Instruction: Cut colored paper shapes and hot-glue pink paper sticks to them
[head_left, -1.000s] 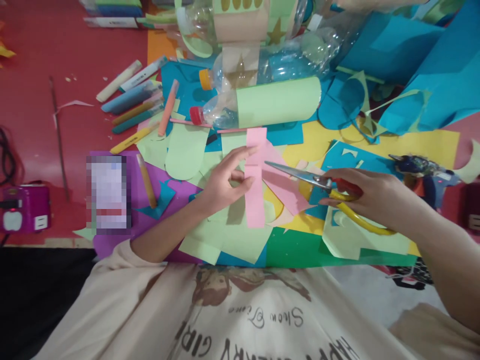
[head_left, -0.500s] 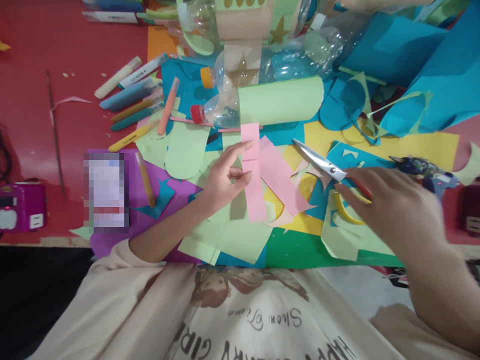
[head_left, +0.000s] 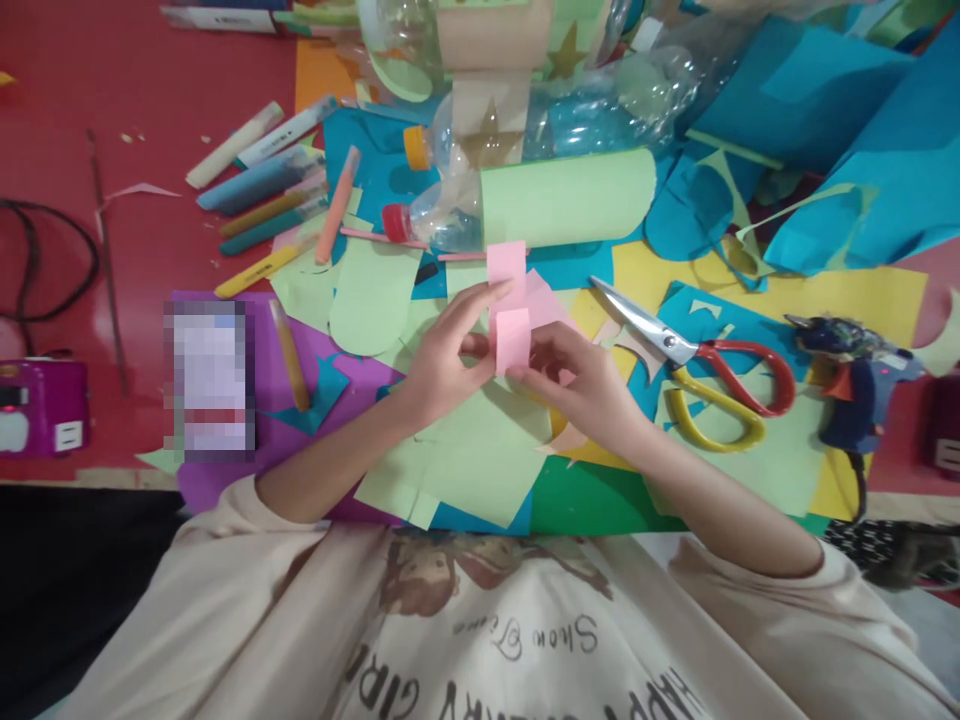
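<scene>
A pink paper strip (head_left: 513,342) is held between both hands, its lower end folded up over itself. My left hand (head_left: 448,350) pinches the strip's left edge. On the other side, my right hand (head_left: 574,368) has its thumb and fingers closed on the folded part. A second pink paper piece (head_left: 550,298) lies behind the strip, partly covered by my right hand. Red-and-yellow-handled scissors (head_left: 694,360) rest on the paper to the right. Just beyond the strip lies a bottle wrapped in light green paper (head_left: 566,200), with a red cap.
Several markers (head_left: 259,190) lie at the left, above a phone (head_left: 214,380) with a blurred screen. A glue gun (head_left: 859,375) sits at the right. More clear bottles (head_left: 577,125) and blue paper (head_left: 810,100) fill the back. Green paper scraps (head_left: 480,460) spread in front.
My right hand has let go of the scissors, leaving them on the table, and moved left to the pink strip. The strip's lower end, flat before, is now folded upward.
</scene>
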